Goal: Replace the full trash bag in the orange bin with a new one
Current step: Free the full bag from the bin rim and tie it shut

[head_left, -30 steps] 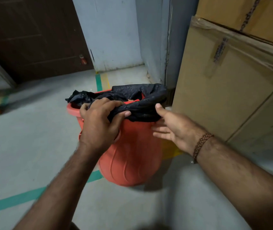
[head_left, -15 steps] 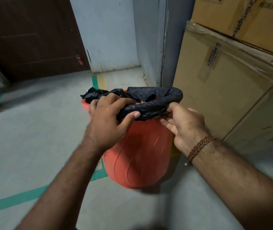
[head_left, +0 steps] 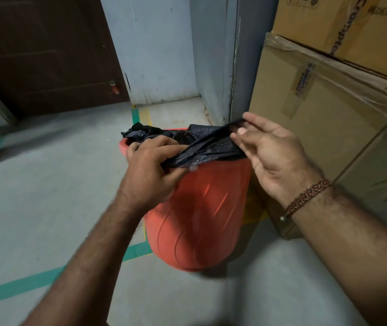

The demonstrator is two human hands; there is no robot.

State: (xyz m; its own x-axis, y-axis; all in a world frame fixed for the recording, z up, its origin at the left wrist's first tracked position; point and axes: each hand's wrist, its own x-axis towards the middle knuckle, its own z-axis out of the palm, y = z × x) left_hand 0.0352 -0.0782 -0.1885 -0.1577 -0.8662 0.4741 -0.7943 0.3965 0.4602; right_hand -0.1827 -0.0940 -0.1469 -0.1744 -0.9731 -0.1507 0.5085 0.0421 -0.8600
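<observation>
— Black plastic, the trash bag [head_left: 207,147], bunched over the rim of the orange bin [head_left: 199,220] on the grey floor [head_left: 46,208].

— And the hands?

— Left hand [head_left: 151,170] is clenched on the bag's near edge. Right hand [head_left: 272,156] pinches its far side, fingers [head_left: 253,137] stretched out, film pulled taut between the two.

— Surroundings?

— Cardboard boxes [head_left: 324,109] just beside the bin, a dark door [head_left: 46,55] further back.
</observation>
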